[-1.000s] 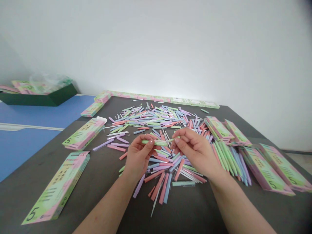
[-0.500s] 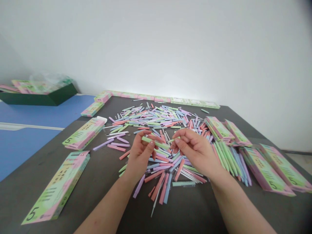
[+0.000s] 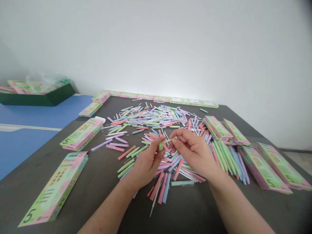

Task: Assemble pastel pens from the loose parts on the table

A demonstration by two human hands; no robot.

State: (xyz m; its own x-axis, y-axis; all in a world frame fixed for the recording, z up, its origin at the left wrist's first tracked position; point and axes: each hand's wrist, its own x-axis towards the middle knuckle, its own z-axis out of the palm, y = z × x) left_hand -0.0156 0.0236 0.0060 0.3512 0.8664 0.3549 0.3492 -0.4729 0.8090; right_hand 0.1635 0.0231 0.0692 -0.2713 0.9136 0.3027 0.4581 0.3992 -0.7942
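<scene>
Over the heap of pastel pen parts (image 3: 158,122), my two hands are close together. My left hand (image 3: 146,162) pinches a green pen barrel (image 3: 161,146), whose end shows beside the fingertips. Thumb and fingers of my right hand (image 3: 191,149) are closed on a small light green pen part (image 3: 170,140), which points toward the left hand; its far side is hidden. Beneath and around the hands lie red, blue, purple and green barrels and thin white refills. A row of green pens (image 3: 226,157) lies right of my right hand, beside blue and purple ones.
Printed pen boxes lie on the left, such as a large one (image 3: 55,188) and another with its flap open (image 3: 83,133). More boxes (image 3: 284,165) are at the right. A line of boxes (image 3: 161,98) runs along the back edge. A green tray (image 3: 48,98) stands on the blue table.
My left hand has moved in toward the right hand and turned, so its green barrel now points endwise. Green pen parts beside the left wrist have come into view.
</scene>
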